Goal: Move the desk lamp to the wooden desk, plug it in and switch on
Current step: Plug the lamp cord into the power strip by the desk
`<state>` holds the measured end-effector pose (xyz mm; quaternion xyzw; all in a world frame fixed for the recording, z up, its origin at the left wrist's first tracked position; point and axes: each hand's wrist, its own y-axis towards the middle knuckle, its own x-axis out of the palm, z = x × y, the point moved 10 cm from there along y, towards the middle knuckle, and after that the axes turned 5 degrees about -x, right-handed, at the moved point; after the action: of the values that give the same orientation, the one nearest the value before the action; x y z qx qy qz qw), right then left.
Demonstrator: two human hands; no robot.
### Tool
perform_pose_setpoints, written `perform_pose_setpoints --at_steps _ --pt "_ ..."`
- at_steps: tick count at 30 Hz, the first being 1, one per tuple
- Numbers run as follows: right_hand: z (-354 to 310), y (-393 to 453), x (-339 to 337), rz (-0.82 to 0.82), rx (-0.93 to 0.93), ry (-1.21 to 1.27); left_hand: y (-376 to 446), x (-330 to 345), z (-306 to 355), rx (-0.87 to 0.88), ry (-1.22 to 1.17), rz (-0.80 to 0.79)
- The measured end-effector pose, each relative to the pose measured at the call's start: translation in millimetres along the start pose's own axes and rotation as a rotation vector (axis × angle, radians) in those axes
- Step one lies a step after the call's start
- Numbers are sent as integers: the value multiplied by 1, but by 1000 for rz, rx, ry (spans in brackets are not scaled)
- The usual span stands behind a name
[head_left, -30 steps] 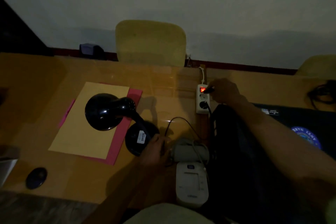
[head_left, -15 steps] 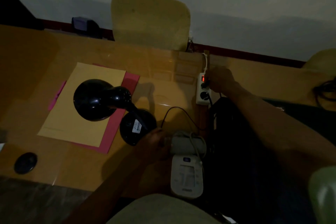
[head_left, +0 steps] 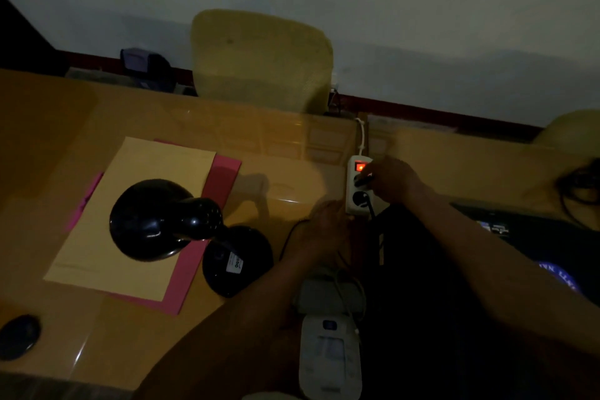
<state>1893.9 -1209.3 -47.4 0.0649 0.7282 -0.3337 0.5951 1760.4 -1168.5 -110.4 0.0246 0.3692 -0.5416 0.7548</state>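
Right hand (head_left: 394, 180) pinching plug (head_left: 363, 179) at power strip (head_left: 358, 185), seating it; left hand (head_left: 324, 234) just below strip, bracing, grip unclear; desk lamp (head_left: 191, 234) left, unlit.

Both forearms bare, no sleeves, no rings visible on left hand (head_left: 324, 234) or right hand (head_left: 394, 180)

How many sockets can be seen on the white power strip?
2. One sits just below the lit red switch, where the right hand holds a black plug; the other is nearer the person. The hand may hide more.
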Motion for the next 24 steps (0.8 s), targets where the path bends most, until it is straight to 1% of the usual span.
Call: perform_pose_setpoints --at_steps 5,8,12,18,22,24 --pt "6 7 5 -16 -7 82 30 6 3 -79 -72 7" --pt "13 9 5 0 22 102 39 4 6 -52 -66 44" --pt "14 10 8 -34 -15 62 45 5 1 -54 -75 76" --pt "12 15 6 -39 -46 91 50 10 -13 -71 -104 123" --pt "11 24 7 -15 -22 148 49 7 -14 -75 -138 177" --pt "14 27 8 1 12 163 51 9 -14 -73 -141 154"
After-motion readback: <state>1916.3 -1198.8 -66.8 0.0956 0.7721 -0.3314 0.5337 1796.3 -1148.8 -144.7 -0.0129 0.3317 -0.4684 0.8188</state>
